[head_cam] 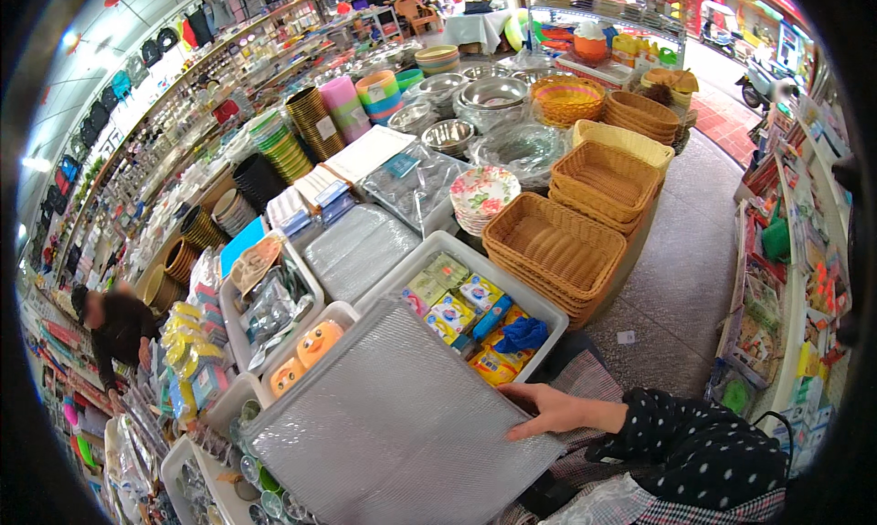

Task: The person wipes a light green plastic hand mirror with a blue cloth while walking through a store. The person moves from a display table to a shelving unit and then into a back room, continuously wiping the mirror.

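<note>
My right hand (551, 410) grips the right edge of a large, flat silver bubble-foil piece (404, 415), a sheet or a bag. It lies tilted across the bins before me and hides parts of them. My left hand is out of view. Beyond the foil's upper edge, a white plastic bin (545, 337) holds boxed and wrapped goods, with a crumpled blue cloth (522, 334) on top. A smaller tub with orange duck-faced items (320, 341) sits to the left. Another silver foil piece (363, 251) lies flat behind these bins.
Stacked wicker baskets (555, 248) and floral plates (484, 191) stand beyond the bin. Glass items (270, 501) fill containers at lower left. Packed shelves (767, 306) line the aisle floor (675, 251) on the right. Another person (123, 330) is at far left.
</note>
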Demonstrator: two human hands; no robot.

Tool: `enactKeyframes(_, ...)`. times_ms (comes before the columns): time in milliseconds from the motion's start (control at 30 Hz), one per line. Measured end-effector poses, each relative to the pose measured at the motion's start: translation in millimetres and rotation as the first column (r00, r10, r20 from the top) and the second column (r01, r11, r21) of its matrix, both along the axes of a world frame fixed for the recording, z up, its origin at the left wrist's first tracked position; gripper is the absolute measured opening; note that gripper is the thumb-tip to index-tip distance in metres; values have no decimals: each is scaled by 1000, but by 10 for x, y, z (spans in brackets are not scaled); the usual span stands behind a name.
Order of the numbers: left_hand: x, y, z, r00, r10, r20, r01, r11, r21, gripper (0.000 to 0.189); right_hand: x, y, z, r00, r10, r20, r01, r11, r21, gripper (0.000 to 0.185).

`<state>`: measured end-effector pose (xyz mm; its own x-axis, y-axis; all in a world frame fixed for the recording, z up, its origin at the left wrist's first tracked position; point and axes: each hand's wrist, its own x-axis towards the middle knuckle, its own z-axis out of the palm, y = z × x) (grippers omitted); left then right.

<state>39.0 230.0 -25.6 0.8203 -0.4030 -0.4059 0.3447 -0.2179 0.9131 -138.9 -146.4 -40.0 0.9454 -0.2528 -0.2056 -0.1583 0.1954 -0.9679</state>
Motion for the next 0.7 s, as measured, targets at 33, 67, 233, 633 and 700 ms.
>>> enactKeyframes(33,-34,-71,-45,1000,-21,3,21,1000,-1,53,-81,-48,-52,999,-19,-37,19,1000,9,90)
enactKeyframes(67,-43,-148,-105,999,-44,7,44,999,-2,53,-168,-74,-114,999,-35,8,35,999,-18,97)
enactKeyframes(233,-26,-336,-423,993,-87,-81,85,996,-24,51,-284,-139,-587,993,-44,-112,45,999,1,93)
enactKeyframes(633,-73,-420,-651,991,71,-111,-65,996,58,50,-247,24,-989,966,-68,-249,90,993,76,103)
enactKeyframes(700,-67,-394,-683,990,81,-117,-75,996,54,49,-228,45,-976,946,-63,-317,94,992,84,101)
